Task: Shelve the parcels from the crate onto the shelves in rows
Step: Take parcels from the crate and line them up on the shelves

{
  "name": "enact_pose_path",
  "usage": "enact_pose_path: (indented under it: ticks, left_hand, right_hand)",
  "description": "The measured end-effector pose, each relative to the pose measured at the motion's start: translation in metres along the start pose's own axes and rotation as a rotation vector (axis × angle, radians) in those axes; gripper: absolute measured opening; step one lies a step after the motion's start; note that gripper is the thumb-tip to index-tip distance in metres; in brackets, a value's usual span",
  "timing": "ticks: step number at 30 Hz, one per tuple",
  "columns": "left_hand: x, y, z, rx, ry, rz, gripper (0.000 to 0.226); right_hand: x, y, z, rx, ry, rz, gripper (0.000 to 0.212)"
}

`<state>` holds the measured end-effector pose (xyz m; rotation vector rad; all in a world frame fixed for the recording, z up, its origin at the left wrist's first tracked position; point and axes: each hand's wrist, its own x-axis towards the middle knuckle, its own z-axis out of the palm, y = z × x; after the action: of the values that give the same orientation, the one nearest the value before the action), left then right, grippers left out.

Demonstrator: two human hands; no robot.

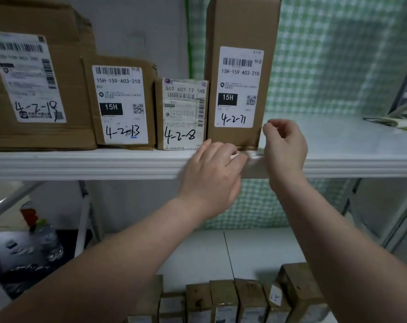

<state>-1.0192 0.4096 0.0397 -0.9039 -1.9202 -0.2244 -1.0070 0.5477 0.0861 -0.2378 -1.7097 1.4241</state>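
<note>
Parcel [242,73]: tall, brown, labelled 4-2-71

Both bare forearms reach up; left hand [211,173] loosely spread, right hand [285,148] curled, each grip empty.

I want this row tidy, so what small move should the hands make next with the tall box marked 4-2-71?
Probably nudge the tall box back a touch. Its bottom front edge sits right at the shelf lip, both hands are at its base holding nothing, and the shelf to its right is open.
</note>
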Motion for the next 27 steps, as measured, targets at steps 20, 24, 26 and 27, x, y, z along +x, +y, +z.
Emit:
enact_pose_path:
  ticks: [20, 24, 26, 27]
  left_hand:
    - [-0.314, 0.072, -0.150, -0.398, -0.693, -0.982, 0.020]
    - [-0.405, 0.091, -0.215, -0.383, -0.881, -1.145, 0.017]
    - [-0.440, 0.095, -0.253, -0.362, -0.912, -1.278, 0.016]
    - [-0.454, 0.095, -0.272, -0.321, -0.910, -1.351, 0.011]
  right_hand:
    - [-0.331, 0.088, -0.045, -0.274, -1.028, 0.512, 0.018]
    - [-0.417, 0.094, -0.057, -0.381, -1.224, 0.644, 0.021]
    - [-0.456, 0.090, -0.059, -0.418, -1.319, 0.659, 0.019]
    - [-0.474, 0.087, -0.058, -0.423, -1.364, 0.657, 0.018]
